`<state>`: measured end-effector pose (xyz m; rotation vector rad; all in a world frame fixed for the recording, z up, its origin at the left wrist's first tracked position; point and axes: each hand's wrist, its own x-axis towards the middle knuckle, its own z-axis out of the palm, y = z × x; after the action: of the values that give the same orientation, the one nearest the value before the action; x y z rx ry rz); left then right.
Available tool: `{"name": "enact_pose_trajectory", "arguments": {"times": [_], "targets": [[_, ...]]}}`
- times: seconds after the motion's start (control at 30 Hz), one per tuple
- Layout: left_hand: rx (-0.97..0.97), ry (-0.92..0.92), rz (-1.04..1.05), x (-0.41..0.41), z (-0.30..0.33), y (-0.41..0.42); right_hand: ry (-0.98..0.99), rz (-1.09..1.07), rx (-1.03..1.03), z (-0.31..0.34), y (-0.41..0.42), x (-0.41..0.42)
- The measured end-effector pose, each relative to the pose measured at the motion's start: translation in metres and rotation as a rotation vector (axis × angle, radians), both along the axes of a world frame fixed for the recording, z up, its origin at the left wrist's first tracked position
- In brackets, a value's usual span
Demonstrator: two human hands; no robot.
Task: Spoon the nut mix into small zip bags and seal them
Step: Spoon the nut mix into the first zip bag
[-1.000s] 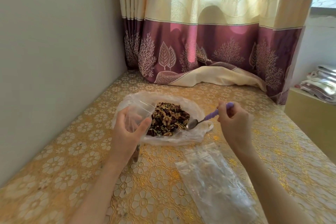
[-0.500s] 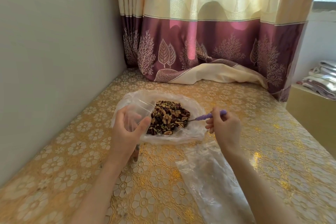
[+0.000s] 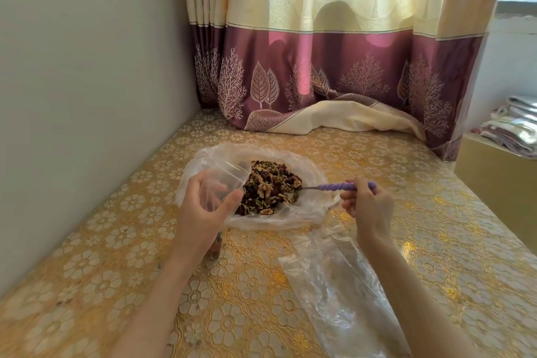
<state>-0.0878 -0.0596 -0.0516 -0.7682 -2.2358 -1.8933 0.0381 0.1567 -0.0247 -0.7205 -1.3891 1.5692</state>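
A desk covered in a gold floral cloth is sitting in a room corner, with a plain wall on the left and a cream and plum curtain hanging behind and pooling on the far edge. Folded fabrics are lying on a low unit at the right. Near the middle of the desk, a heap of nut mix is resting on a large open plastic bag. The person's left hand is holding a small clear zip bag upright just left of the heap, thumb and fingers curling around its mouth. The right hand is pinching the purple handle of a spoon, its grip clamped on it, with the metal bowl dipping into the right side of the nuts. A sleeve of clear plastic bags is lying flat nearer the viewer, under the right forearm.
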Motion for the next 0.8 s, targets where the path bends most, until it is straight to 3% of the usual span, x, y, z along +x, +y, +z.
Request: {"name": "enact_pose_trajectory", "arguments": {"times": [0.33,0.57,0.8], "targets": [[-0.051,-0.036,-0.013,-0.002,-0.004,0.001,0.149,0.051,0.048,0.04,-0.013,-0.004],[-0.011,-0.058,-0.022,0.003,0.001,0.003,0.213,0.219,0.132,0.065,-0.045,-0.009],[0.019,-0.076,-0.024,0.001,0.001,0.003,0.155,0.365,0.488,0.064,-0.069,-0.01]]}}
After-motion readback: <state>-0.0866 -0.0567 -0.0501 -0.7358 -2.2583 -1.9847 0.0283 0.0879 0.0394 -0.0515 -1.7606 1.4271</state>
